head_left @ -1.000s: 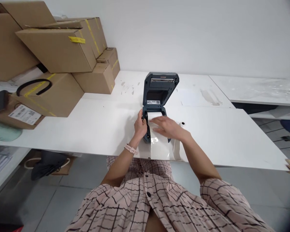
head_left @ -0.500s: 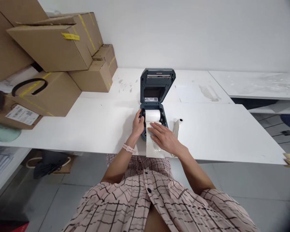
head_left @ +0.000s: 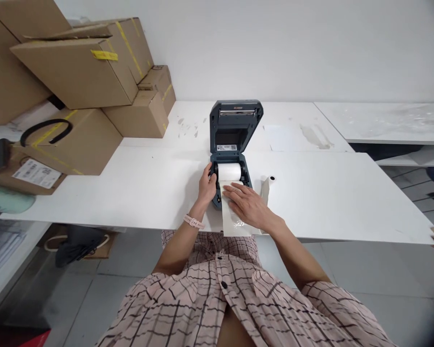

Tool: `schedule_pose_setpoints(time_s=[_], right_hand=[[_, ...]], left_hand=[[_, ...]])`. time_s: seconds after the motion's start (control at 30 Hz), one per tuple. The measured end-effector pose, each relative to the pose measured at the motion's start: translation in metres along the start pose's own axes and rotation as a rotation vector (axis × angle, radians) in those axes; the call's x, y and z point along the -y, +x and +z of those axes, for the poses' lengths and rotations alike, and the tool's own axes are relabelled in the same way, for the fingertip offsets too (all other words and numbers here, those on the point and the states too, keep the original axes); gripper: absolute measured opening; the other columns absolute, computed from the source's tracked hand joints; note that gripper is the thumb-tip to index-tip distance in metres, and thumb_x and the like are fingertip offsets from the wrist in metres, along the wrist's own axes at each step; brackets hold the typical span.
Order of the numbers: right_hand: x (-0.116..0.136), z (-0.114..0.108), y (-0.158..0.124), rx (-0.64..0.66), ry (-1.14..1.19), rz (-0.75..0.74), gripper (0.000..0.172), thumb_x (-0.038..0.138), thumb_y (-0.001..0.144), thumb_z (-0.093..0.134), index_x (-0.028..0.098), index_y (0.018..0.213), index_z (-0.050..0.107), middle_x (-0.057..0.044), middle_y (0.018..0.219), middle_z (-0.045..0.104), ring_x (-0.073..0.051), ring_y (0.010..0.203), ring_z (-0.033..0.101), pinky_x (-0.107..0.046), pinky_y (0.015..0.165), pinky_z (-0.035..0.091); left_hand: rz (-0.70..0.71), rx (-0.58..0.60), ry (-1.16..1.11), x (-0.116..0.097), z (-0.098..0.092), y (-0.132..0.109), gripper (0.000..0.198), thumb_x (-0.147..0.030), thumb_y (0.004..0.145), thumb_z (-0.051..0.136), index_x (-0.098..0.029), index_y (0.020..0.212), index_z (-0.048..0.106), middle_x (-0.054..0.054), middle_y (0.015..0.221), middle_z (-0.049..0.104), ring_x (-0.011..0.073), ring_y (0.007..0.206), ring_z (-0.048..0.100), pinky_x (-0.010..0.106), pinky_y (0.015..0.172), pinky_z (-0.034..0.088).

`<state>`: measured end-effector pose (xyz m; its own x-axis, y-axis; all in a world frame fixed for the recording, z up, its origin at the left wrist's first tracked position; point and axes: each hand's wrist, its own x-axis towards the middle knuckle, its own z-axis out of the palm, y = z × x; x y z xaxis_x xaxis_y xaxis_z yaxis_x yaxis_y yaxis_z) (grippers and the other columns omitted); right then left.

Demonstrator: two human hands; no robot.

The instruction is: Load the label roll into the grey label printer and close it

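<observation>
A dark grey label printer (head_left: 217, 161) stands on the white table with its lid (head_left: 235, 126) raised. Inside it sits a white label roll (head_left: 229, 172). From the roll a strip of labels (head_left: 232, 222) runs toward me and past the table's front edge. My left hand (head_left: 207, 187) grips the printer's left side, fingers on the rim. My right hand (head_left: 246, 202) lies palm down over the strip, fingers stretched out at the front of the printer. Just right of the printer rests a small roll (head_left: 271, 179) with a dark core and a loose tail.
Cardboard boxes (head_left: 83, 72) with yellow tape are piled at the left. A box with a printed label (head_left: 36, 173) stands near the left front, beside a pale green roll (head_left: 9, 198). At the right, another white table (head_left: 386, 120) adjoins this one.
The label strip's front end has shifted slightly to the right under my right hand. My left hand keeps its hold on the printer.
</observation>
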<state>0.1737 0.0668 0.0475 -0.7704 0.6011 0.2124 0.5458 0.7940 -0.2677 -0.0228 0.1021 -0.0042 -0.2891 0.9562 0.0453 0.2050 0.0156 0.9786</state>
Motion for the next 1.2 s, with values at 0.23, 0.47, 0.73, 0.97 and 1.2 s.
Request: schedule_pose_setpoints(time_s=[0.23,0.47,0.73,0.97,1.2], right_hand=[[0.003,0.01,-0.006,0.011,-0.023,0.008,0.049,0.038,0.109,0.04,0.017,0.152,0.049,-0.013,0.163,0.048,-0.036,0.155,0.038,-0.06,0.123,0.041],[0.006,0.023,-0.012,0.011,-0.02,0.046,0.068,0.055,0.104,0.047,0.021,0.162,0.034,-0.012,0.17,0.036,-0.035,0.161,0.024,-0.061,0.128,0.033],[0.001,0.012,-0.014,0.047,0.121,0.045,0.076,0.057,0.098,0.061,0.024,0.161,0.036,-0.012,0.171,0.035,-0.035,0.161,0.023,-0.063,0.128,0.031],[-0.063,-0.077,0.034,-0.568,0.417,0.144,0.058,0.062,0.103,0.048,0.033,0.154,0.049,-0.006,0.159,0.054,-0.029,0.15,0.047,-0.056,0.125,0.038],[-0.126,-0.102,0.136,-0.55,0.561,0.162,0.086,0.081,0.097,0.0,0.034,0.162,0.032,-0.005,0.155,0.054,-0.027,0.148,0.05,-0.055,0.119,0.042]], left_hand=[[-0.003,0.011,-0.017,0.0,0.0,-0.002,0.054,-0.034,0.101,0.046,-0.025,0.154,0.044,0.01,0.166,0.044,0.026,0.152,0.043,0.046,0.125,0.037],[-0.014,0.03,-0.064,-0.006,-0.002,-0.005,0.059,-0.049,0.101,0.052,-0.028,0.155,0.043,0.01,0.168,0.041,0.0275,0.155,0.039,0.047,0.127,0.034],[-0.103,0.161,-0.131,-0.016,-0.009,-0.075,0.093,-0.057,0.09,0.069,-0.038,0.166,0.019,0.002,0.178,0.015,0.0299,0.164,0.017,0.049,0.129,0.031],[-0.105,0.217,-0.166,-0.007,-0.015,-0.088,0.102,-0.054,0.084,0.077,-0.042,0.166,0.016,0.005,0.174,0.028,0.0336,0.16,0.029,0.052,0.121,0.045],[-0.095,0.247,-0.15,-0.005,-0.016,-0.091,0.108,-0.06,0.083,0.075,-0.039,0.167,0.01,0.007,0.175,0.027,0.032,0.159,0.033,0.05,0.123,0.042]])
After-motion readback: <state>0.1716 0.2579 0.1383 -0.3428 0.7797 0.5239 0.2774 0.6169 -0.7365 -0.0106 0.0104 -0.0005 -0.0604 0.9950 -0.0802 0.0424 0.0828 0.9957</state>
